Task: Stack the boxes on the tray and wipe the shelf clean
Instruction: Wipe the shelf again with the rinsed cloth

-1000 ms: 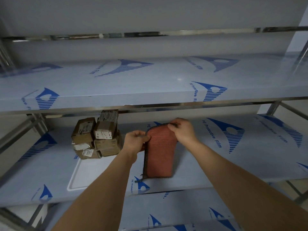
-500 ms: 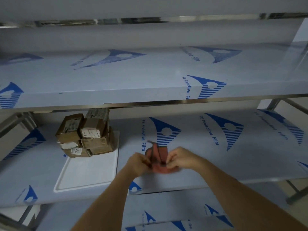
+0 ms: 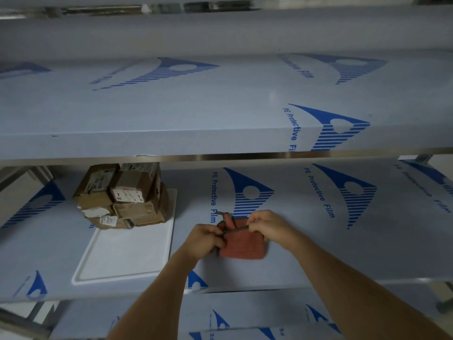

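Several brown cardboard boxes [image 3: 125, 195] stand stacked at the far end of a white tray [image 3: 122, 253] on the middle shelf [image 3: 343, 241]. To the right of the tray lies a folded red cloth [image 3: 245, 247] with a dark braided edge. My left hand [image 3: 203, 239] pinches the cloth's upper left edge. My right hand [image 3: 267, 225] pinches the same edge a little further right. The cloth's lower part rests on the shelf.
The shelves wear pale film with blue logos. An upper shelf [image 3: 220, 106] overhangs the boxes closely. A lower shelf [image 3: 245, 315] shows beneath my arms. Metal frame posts [image 3: 446, 305] stand at the right and left sides.
The cloth hung long between my hands, then was folded down into a small pad on the shelf. Both hands dropped lower and keep pinching its edge. The view shifted left.
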